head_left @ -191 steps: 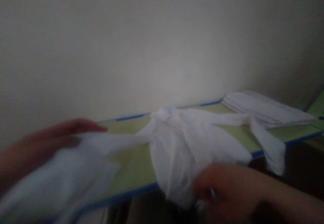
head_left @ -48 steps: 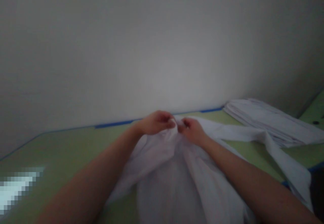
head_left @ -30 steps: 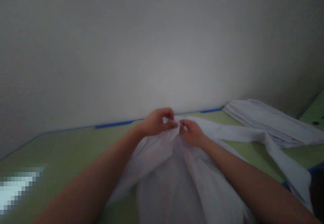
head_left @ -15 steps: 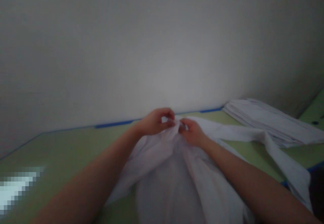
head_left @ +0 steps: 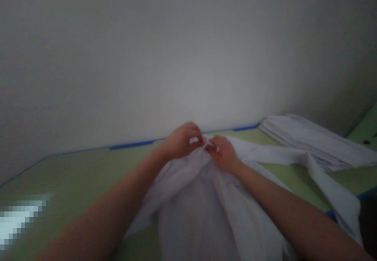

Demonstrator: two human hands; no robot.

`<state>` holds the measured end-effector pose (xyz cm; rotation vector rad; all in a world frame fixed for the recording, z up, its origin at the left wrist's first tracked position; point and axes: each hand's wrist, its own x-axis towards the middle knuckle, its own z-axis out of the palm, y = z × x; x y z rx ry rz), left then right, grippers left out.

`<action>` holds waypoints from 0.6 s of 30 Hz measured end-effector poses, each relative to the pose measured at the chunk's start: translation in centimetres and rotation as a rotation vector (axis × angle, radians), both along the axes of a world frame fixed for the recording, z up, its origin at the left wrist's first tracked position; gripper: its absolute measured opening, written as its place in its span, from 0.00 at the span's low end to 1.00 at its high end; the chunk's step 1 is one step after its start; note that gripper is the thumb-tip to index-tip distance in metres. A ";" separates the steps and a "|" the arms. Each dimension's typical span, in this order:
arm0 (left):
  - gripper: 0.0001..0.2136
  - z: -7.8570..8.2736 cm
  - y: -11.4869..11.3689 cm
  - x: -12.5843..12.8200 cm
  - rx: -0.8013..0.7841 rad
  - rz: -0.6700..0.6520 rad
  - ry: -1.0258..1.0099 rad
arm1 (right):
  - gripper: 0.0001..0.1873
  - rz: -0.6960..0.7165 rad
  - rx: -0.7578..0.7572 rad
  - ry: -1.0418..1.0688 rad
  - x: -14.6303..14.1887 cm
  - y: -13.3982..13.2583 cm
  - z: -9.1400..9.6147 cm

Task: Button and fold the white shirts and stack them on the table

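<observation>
A white shirt-like garment (head_left: 194,214) hangs toward me from the middle of the green table, its edges gathered at the top. My left hand (head_left: 186,140) pinches the gathered cloth between thumb and fingers. Close beside it on the right, my right hand (head_left: 223,153) also pinches the same spot of fabric. The two sets of fingertips nearly meet. One long white sleeve or strip (head_left: 273,154) stretches from behind my right hand across the table and bends down at the right. Small details between the fingertips are too blurred to make out.
Folded white cloth (head_left: 318,141) lies stacked at the back right. The green tabletop (head_left: 88,174) has blue edging (head_left: 132,145) along a plain grey wall (head_left: 188,56). A dark object (head_left: 368,225) cuts into the lower right edge.
My left fingers have curled down a little closer to the right ones, and the gathered cloth between them has narrowed slightly. The rest stays in place.
</observation>
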<state>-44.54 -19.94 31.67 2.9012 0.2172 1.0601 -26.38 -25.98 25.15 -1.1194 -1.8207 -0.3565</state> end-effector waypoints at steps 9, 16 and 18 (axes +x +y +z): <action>0.10 -0.6 0.1 0.4 0.049 0.047 0.109 | 0.10 -0.089 0.020 -0.075 0.3 0.2 -0.4; 0.08 -0.9 0.3 0.5 0.054 0.027 0.157 | 0.11 -0.105 0.036 -0.026 0.1 0.1 -0.5; 0.07 -1.0 0.6 0.3 0.021 0.009 0.174 | 0.12 -0.109 0.047 -0.011 0.1 0.0 -0.5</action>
